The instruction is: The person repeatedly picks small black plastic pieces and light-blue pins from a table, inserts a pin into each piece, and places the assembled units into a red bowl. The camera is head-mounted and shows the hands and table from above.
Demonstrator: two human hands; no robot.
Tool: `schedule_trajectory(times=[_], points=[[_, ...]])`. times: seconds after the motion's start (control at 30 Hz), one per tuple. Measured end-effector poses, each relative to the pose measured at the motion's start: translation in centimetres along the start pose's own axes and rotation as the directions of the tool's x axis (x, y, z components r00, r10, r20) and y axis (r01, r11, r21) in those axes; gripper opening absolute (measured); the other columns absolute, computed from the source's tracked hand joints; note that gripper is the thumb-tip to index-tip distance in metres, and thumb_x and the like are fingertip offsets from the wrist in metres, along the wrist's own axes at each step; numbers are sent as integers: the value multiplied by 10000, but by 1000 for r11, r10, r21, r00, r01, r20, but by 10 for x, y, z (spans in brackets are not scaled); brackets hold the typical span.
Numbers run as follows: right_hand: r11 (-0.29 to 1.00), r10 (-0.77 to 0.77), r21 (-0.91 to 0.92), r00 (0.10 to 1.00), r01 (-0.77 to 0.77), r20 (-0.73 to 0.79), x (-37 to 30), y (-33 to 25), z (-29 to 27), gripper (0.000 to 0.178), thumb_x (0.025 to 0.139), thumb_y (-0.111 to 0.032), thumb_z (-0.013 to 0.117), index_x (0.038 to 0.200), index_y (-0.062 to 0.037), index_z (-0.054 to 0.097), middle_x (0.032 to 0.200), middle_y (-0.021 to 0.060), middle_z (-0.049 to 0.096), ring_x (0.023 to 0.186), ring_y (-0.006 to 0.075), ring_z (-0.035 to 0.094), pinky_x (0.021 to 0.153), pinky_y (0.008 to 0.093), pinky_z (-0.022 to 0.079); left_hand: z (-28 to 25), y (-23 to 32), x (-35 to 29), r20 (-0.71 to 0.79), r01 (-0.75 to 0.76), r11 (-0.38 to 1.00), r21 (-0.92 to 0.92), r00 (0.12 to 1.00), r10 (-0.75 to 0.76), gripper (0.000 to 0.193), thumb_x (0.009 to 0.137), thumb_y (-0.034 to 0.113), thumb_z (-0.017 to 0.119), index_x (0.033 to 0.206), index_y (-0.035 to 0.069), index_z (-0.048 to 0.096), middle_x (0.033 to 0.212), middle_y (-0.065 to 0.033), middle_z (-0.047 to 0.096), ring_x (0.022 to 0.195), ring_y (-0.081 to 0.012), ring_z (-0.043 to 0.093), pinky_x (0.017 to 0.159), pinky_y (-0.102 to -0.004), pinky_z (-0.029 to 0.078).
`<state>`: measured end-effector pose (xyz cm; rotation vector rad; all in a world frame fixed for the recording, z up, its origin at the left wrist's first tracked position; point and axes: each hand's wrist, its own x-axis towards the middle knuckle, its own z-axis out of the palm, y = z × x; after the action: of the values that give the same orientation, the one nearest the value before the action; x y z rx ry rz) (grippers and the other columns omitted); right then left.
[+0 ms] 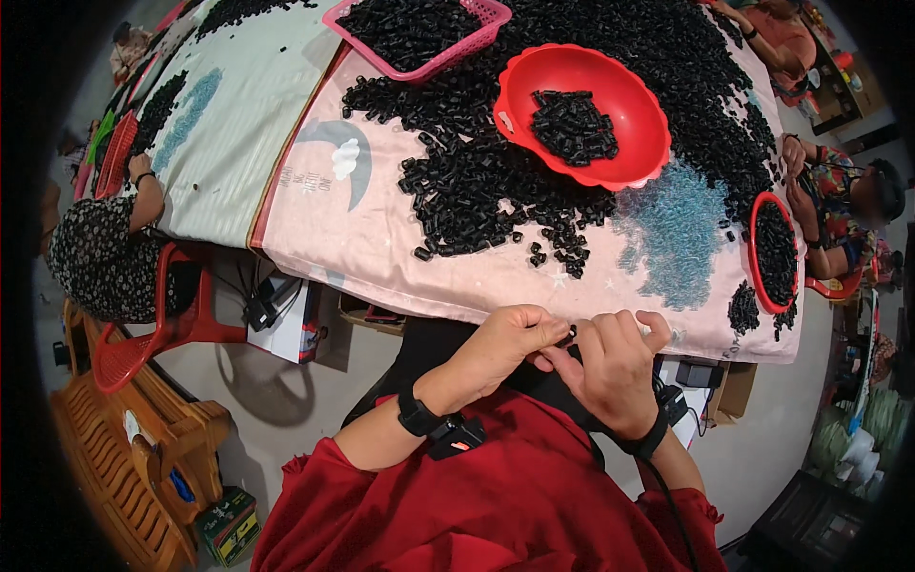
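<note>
While both hands meet just below the near table edge, left hand (510, 343) pinches a small black plastic piece (568, 336) at its fingertips, and right hand (615, 367) closes narrow on the same piece from the other side. Both wrists wear black bands; sleeves are red.

Containers, left to right: a red mesh basket (116, 153) at the far left table edge by a seated person in a dotted top, contents unclear; a pink slotted basket (448, 50) at the top, filled with black pieces; a round glossy red bowl (629, 133) holding 1 small heap of black pieces in its middle; a smaller red bowl (762, 253) at the right edge, packed with black pieces.

Loose black pieces (496, 191), small, blocky, matte, sprawl in a wide pile over the pink printed cloth (362, 238) covering the table, thinning toward the near edge. A bare cloth strip lies between pile and hands. Left of the hands, a red plastic chair (143, 334) and a wooden bench (124, 458) stand on the floor.
</note>
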<state>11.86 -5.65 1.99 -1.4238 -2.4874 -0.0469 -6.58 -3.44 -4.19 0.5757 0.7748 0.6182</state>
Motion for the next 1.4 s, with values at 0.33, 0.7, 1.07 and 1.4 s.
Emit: schedule_trajectory(times=[0.33,0.7,1.07,1.4], points=[[995,-68,74,996,73,-62,-4,-1,5,279,833,-267,831,873,-76,632,811,58,533,802,268,541,903,474,329,-1,3,1,57,104,995,-7,993,-103,309,1072,341,665,1032,43,734,912,-31,735,776,-106,698,662,-260,581],[999,44,-2,998,-44,-40,-7,1,-3,414,876,-303,805,1189,-67,671,989,21,646,939,207,600,978,465,319,2,8,1,128,-14,997,-79,992,24,288,1064,297,681,1097,12,705,1008,-39,718,868,-119,707,725,-280,605],[917,176,362,984,-165,3,-4,12,-4,95,936,-114,720,1021,-127,763,911,21,694,928,228,636,955,453,319,1,7,-5,87,-30,998,49,996,26,279,1048,257,709,1104,-16,720,988,-81,729,840,-123,680,721,-269,588],[964,191,208,976,-168,-101,-7,7,3,124,925,-74,704,1044,-95,731,944,27,684,936,234,627,986,461,327,1,7,-6,113,-82,993,80,991,72,247,1051,205,702,1138,-26,715,1017,-79,730,864,-119,687,775,-283,602]])
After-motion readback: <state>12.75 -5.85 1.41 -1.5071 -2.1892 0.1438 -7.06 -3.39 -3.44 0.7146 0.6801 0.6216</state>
